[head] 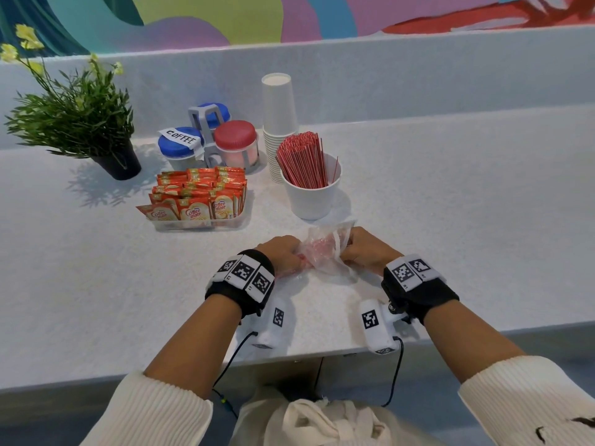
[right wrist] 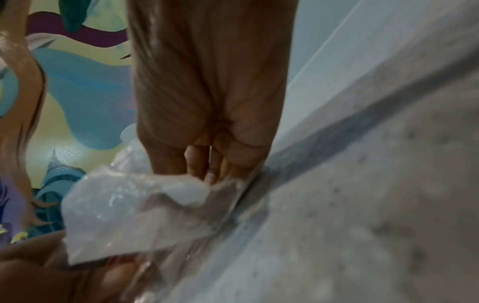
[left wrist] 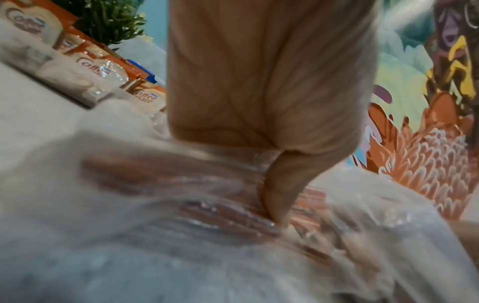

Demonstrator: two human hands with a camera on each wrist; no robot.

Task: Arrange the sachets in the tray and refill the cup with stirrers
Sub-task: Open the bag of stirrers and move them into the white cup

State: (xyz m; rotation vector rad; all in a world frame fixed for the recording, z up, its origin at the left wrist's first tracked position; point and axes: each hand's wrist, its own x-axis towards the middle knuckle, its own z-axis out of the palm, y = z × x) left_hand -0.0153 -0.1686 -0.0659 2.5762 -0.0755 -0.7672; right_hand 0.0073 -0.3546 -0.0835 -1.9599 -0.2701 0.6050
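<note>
Both hands pinch a clear plastic bag (head: 325, 252) of red stirrers on the tabletop (head: 450, 220), at 6 o'clock from the white cup (head: 314, 197): left hand (head: 285, 254), right hand (head: 367, 249). The film looks light, limp and slippery; take the stiff stirrer bundle instead.

"Coffee mate" is printed on the fronts of the orange sachets (head: 196, 196) standing beyond the fingers (head: 297, 249) of the left hand; in the left wrist view only "Coffee" is made out on them. "COFFEE" is handwritten on a white paper label (head: 179, 137) laid across a blue jar lid (head: 178, 145), farther beyond the same fingers.
</note>
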